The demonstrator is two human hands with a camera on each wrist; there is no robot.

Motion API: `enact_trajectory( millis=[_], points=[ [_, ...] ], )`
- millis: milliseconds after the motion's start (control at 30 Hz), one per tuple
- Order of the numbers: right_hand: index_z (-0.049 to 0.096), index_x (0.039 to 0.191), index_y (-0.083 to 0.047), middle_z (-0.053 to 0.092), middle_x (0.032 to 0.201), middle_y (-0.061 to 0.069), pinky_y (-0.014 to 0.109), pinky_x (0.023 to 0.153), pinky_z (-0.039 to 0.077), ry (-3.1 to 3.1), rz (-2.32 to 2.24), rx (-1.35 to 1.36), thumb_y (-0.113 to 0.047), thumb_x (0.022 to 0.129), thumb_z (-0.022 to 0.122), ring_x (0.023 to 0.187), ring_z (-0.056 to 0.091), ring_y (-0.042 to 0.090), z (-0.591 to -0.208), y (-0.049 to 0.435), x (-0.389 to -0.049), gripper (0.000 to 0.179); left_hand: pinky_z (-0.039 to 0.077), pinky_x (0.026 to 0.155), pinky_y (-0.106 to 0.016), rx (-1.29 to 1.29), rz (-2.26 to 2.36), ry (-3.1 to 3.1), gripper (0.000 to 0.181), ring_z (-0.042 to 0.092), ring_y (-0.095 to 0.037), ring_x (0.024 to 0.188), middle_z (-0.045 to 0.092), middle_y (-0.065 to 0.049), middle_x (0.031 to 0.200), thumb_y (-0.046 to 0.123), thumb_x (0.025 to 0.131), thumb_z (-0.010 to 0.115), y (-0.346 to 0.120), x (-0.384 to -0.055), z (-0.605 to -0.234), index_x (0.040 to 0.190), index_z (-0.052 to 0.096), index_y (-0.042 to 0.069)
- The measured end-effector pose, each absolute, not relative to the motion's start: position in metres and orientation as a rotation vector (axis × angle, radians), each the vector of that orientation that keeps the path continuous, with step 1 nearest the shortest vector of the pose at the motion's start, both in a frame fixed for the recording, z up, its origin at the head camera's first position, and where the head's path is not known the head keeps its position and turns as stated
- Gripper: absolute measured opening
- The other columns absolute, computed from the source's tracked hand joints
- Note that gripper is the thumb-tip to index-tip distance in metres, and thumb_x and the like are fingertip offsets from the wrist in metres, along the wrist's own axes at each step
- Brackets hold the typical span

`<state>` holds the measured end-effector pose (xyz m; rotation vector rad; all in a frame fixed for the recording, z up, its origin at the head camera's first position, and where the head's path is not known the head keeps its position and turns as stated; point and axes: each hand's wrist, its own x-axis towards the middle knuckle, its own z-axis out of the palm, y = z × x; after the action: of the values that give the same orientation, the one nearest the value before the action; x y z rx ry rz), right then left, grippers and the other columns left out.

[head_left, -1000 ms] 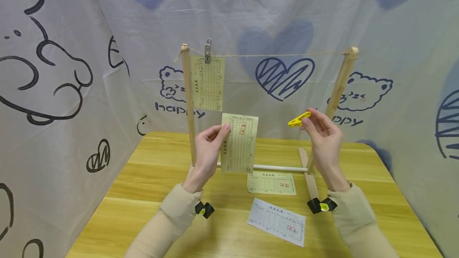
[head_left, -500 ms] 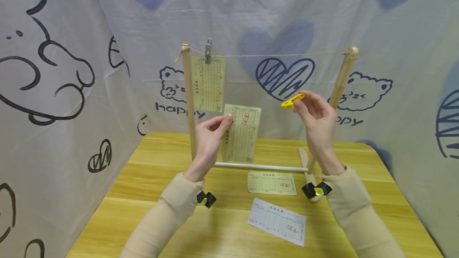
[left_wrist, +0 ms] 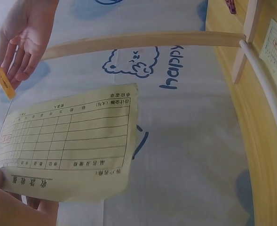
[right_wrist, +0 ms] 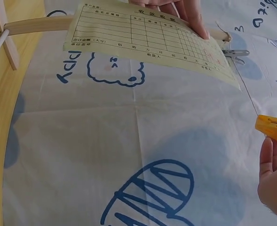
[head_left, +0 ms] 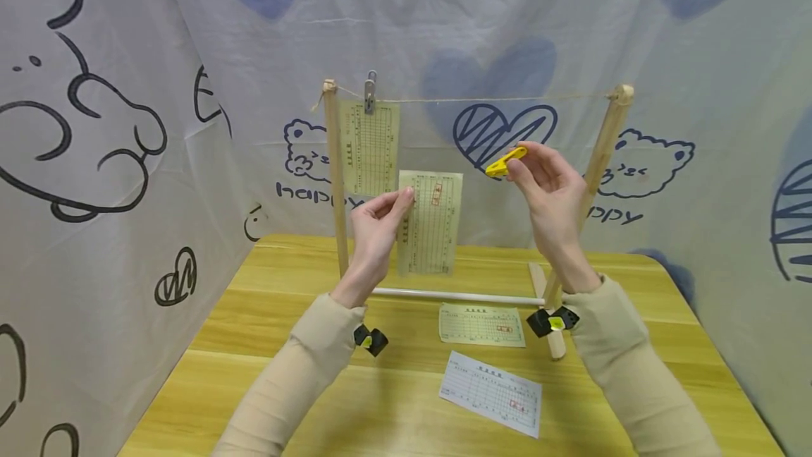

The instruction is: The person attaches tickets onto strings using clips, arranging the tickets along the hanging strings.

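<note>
My left hand (head_left: 373, 231) pinches a yellowish printed receipt (head_left: 431, 231) by its left edge, holding it upright below the string (head_left: 457, 99). In the left wrist view the same receipt (left_wrist: 67, 141) spans the lower left, with printed columns and a small red stamp. Between thumb and fingers, my right hand (head_left: 555, 196) grips a yellow clothespin (head_left: 506, 161), to the right of the receipt and under the string. A second yellowish receipt (head_left: 380, 150) hangs at the string's left end from a metal clip (head_left: 370, 94).
Two wooden posts (head_left: 601, 154) carry the string, joined low by a white rod (head_left: 469, 296). On the wooden table (head_left: 254, 358) lie a yellowish receipt (head_left: 482, 333) and a white receipt (head_left: 491, 393). A patterned cloth (head_left: 406, 34) hangs behind the frame.
Both hands have risen toward the string. The left brought its receipt up and slightly right; the right carried the yellow clothespin up and left, closer to the receipt.
</note>
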<state>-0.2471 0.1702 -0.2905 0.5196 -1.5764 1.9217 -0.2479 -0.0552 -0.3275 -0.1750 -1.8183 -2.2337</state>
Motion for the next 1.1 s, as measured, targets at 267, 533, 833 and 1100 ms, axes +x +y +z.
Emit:
enact_trajectory(
  millis=[267, 533, 833, 1100],
  points=[
    [0.070, 0.113, -0.008, 0.073, 0.101, -0.004, 0.018, 0.079, 0.058, -1.578, 1.904, 0.576, 0.001, 0.092, 0.070, 0.086, 0.067, 0.008, -0.282, 0.165, -0.253, 0.023, 0.056, 0.071, -0.016, -0.169, -2.241, -1.772, 0.027, 0.066, -0.004, 0.074, 0.074, 0.009, 0.083, 0.015, 0.095, 0.071, -0.054, -0.255, -0.325, 0.110, 0.071, -0.007],
    [0.066, 0.118, 0.003, 0.072, 0.101, -0.004, 0.019, 0.079, 0.058, -1.605, 1.862, 0.605, 0.000, 0.092, 0.070, 0.088, 0.068, 0.008, -0.271, 0.161, -0.257, 0.027, 0.056, 0.078, -0.016, -0.151, -2.265, -1.753, 0.027, 0.068, -0.005, 0.083, 0.076, 0.007, 0.091, 0.017, 0.094, 0.072, -0.051, -0.259, -0.319, 0.112, 0.072, -0.003],
    [0.071, 0.114, -0.010, 0.072, 0.096, -0.008, 0.021, 0.081, 0.058, -1.597, 1.809, 0.664, 0.001, 0.092, 0.070, 0.086, 0.068, 0.007, -0.257, 0.156, -0.263, 0.025, 0.056, 0.079, -0.017, -0.164, -2.297, -1.675, 0.027, 0.069, -0.005, 0.083, 0.077, 0.007, 0.090, 0.016, 0.093, 0.073, -0.046, -0.265, -0.313, 0.111, 0.071, -0.004],
    [0.070, 0.118, -0.007, 0.073, 0.098, -0.008, 0.022, 0.086, 0.058, -1.604, 1.767, 0.703, 0.001, 0.092, 0.069, 0.091, 0.070, 0.008, -0.243, 0.152, -0.269, 0.027, 0.058, 0.082, -0.019, -0.171, -2.305, -1.620, 0.027, 0.071, -0.006, 0.083, 0.078, 0.005, 0.091, 0.016, 0.092, 0.075, -0.044, -0.269, -0.307, 0.111, 0.072, -0.003]
  ],
)
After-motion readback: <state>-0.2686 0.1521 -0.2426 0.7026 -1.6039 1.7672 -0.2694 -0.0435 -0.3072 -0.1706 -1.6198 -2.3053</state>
